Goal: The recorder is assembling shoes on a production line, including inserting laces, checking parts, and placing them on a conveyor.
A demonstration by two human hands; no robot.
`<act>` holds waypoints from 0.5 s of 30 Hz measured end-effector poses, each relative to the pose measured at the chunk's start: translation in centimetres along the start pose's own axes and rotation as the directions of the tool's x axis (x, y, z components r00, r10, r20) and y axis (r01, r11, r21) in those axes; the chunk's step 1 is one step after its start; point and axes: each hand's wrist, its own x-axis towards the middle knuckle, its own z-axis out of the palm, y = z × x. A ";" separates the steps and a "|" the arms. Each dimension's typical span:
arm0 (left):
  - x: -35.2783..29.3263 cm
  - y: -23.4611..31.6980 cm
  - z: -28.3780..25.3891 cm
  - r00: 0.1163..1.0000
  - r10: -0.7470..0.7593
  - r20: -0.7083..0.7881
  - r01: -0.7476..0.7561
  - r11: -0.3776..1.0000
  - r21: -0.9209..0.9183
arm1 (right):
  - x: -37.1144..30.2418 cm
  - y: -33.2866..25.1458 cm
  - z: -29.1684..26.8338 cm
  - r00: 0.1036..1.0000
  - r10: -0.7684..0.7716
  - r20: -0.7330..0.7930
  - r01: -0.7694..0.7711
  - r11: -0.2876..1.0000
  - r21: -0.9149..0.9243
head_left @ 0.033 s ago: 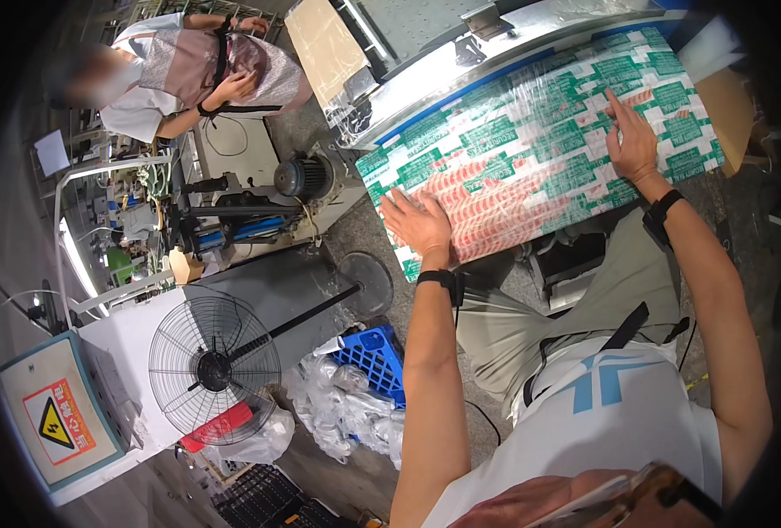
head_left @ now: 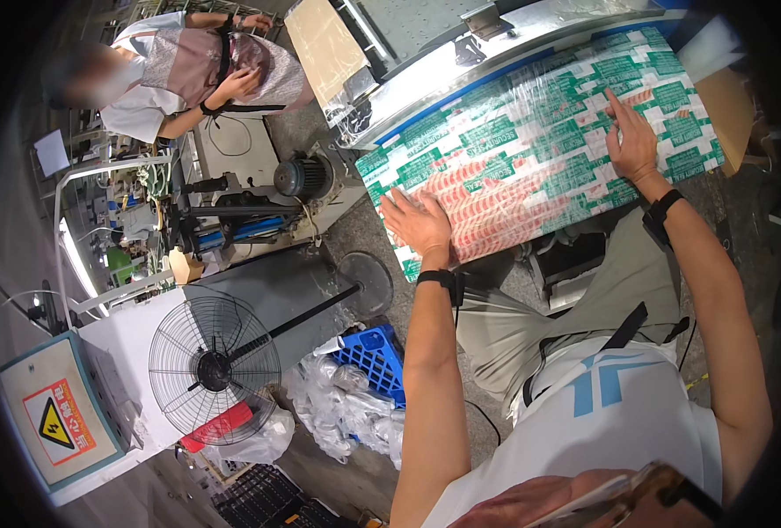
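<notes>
A board covered with green-and-white printed tape (head_left: 584, 79) stretches in front of me, tilted in view. Over its middle lies a glossy clear film with rows of red print (head_left: 496, 202). My left hand (head_left: 419, 222) rests flat at the left end of the board, beside the red print, with its fingers spread. Farther right, my right hand (head_left: 634, 145) lies on the board with its index finger stretched out and its thumb apart. Neither hand grips anything. Both wrists wear black bands.
Beyond the board runs a shiny metal machine edge (head_left: 434, 99) with a blue strip. A black-caged fan (head_left: 215, 370) stands at left, near a blue plastic crate (head_left: 373, 361) and crumpled clear plastic (head_left: 333, 396). A co-worker in an apron (head_left: 197, 66) stands at far left.
</notes>
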 end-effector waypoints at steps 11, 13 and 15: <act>0.0 0.0 -0.1 1.000 -0.002 0.013 0.002 1.000 0.000 | 0.0 0.1 0.1 1.000 0.006 0.000 -0.006 1.000 0.015; 0.0 0.0 -0.2 1.000 -0.013 0.019 0.013 1.000 -0.007 | 0.0 0.2 0.1 1.000 0.007 0.001 -0.007 1.000 0.008; 0.0 0.2 -0.2 0.999 -0.029 0.034 0.030 1.000 -0.004 | 0.0 0.2 0.0 1.000 0.009 0.003 -0.009 1.000 0.009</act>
